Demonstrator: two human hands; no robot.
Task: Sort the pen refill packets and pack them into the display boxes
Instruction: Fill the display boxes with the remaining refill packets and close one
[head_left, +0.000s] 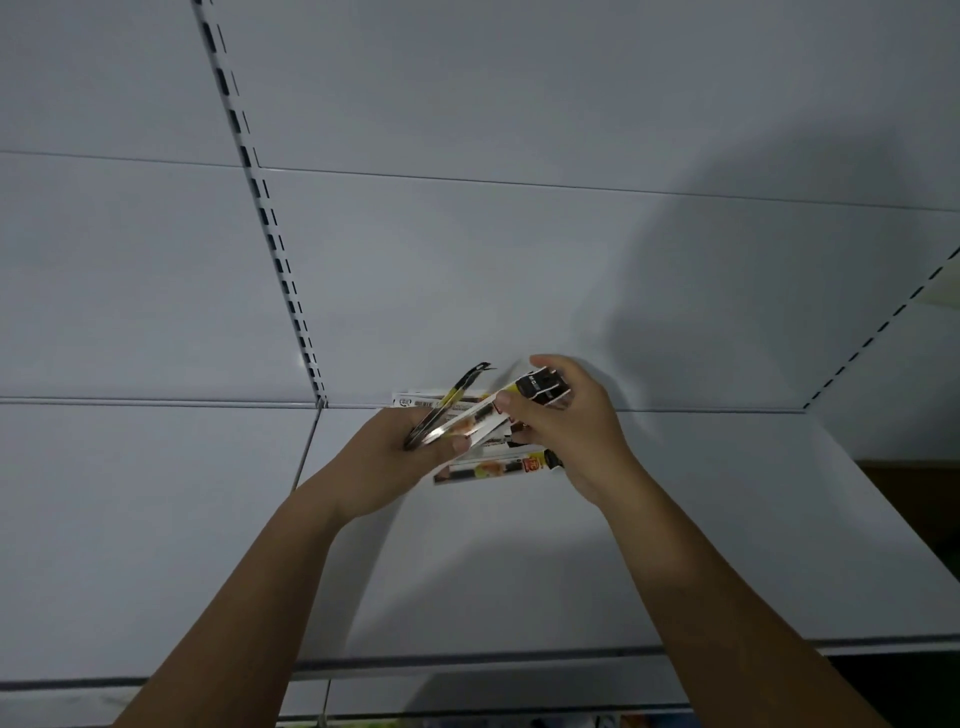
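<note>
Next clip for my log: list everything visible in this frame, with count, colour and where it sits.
held packets: a few, exact count unclear, white with yellow and black print, fanned between both hands above the shelf
loose packets: at least two, white with yellow and black print, lying on the shelf under the hands
shelf: one, white, below the hands
back panel: white, behind the shelf
slotted uprights: two, white with dark slots, one at left, one at far right
left hand: grips the lower end of the fan
right hand: pinches the upper end of one packet
</note>
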